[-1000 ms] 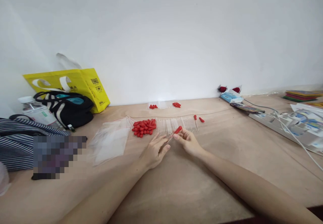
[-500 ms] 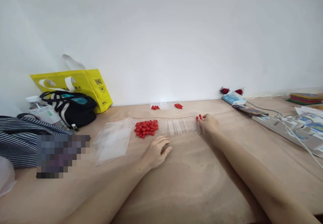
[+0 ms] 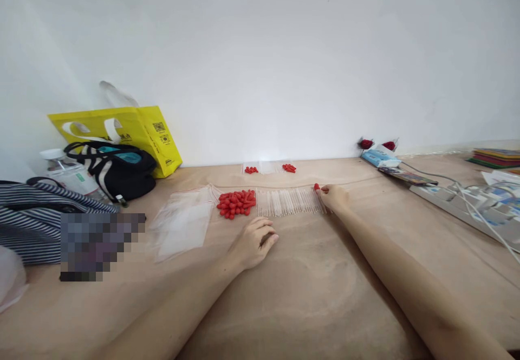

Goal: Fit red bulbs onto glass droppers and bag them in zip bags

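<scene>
My right hand (image 3: pixel 334 197) is at the right end of a row of thin white sticks resembling cotton swabs (image 3: pixel 286 203). Its fingers are pinched on a small red bulb-shaped piece (image 3: pixel 316 187); whether a stick is also in the grip is hidden. My left hand (image 3: pixel 255 242) rests on the table, fingers loosely apart and holding nothing. Just beyond it lies a pile of red bulb-shaped pieces (image 3: pixel 236 203), touching the left end of the row. Clear plastic bags (image 3: pixel 184 227) lie flat left of the pile.
At the wall, two small groups of red pieces (image 3: pixel 251 170) lie on clear plastic. A yellow bag (image 3: pixel 160 154), a black bag (image 3: pixel 130 178), a bottle (image 3: pixel 73 178) and striped cloth (image 3: pixel 36 224) stand left. Right are a power strip (image 3: pixel 455 208), cables and a blue packet (image 3: pixel 381 158).
Two red pieces showed at my right fingertips before; now one shows. My right hand has shifted slightly and turned. My left hand stays in place, and the view has tilted a little.
</scene>
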### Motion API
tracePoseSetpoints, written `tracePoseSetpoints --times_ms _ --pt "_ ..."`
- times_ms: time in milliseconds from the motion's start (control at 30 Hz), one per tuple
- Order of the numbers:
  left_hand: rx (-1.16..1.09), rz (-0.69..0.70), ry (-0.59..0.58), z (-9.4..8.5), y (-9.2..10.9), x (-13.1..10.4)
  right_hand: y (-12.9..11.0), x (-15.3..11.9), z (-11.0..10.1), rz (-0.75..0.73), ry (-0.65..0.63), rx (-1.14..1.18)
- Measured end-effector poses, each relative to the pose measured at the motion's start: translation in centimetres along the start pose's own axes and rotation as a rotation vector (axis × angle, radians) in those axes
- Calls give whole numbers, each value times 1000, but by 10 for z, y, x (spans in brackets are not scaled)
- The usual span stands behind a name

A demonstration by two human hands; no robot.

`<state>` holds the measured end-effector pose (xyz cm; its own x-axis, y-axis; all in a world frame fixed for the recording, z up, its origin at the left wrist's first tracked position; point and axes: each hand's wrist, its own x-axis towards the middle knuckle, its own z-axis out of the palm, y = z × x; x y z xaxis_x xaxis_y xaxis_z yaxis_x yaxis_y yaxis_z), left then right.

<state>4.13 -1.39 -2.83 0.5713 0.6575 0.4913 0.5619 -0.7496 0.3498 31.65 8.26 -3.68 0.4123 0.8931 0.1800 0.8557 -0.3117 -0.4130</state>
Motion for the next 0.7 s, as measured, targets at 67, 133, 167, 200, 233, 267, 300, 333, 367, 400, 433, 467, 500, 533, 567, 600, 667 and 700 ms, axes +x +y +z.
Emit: tracePoseSetpoints --times_ms 67,133,167,200,233,267,300,333,367,400,433,467,500,533,567,600,667,700 --pt "2 0 0 0 0 0 1 1 -1 26 16 -4" --pt "4 1 1 1 -1 -1 5 3 -4 59 34 -12" --pt "4 2 0 1 -2 -1 8 4 -6 77 41 -16" --pt "3 3 -2 1 -2 -1 11 4 -8 93 46 -20" --pt "2 3 -5 1 -2 -1 14 5 -10 107 47 -24" --pt "0 4 -7 1 -3 -1 17 6 -11 118 45 -28" --pt "0 4 -7 2 -3 -1 20 6 -12 126 39 -32" --pt "-1 4 -7 2 -3 -1 22 7 -12 131 31 -35" --pt "0 4 -7 2 -2 -1 24 7 -11 133 21 -38" --pt "0 3 -6 1 -2 -1 26 8 -10 132 10 -39" --pt "0 2 -6 1 -1 -1 27 9 -9 128 0 -40" --pt "-1 2 -5 1 -1 0 27 9 -8 123 -10 -38" --pt "-1 1 -3 1 0 0 27 10 -7 116 -19 -36" --pt "1 -1 0 1 0 0 26 10 -7 109 -26 -33" --pt "7 -4 6 1 0 0 25 10 -7 102 -27 -29" --pt "21 -12 17 1 0 0 23 9 -7 93 -23 -26" --pt "86 -51 62 1 -2 1 17 3 -9 67 -5 -18" --pt "134 -85 92 0 -4 1 13 -2 -10 23 18 -5"
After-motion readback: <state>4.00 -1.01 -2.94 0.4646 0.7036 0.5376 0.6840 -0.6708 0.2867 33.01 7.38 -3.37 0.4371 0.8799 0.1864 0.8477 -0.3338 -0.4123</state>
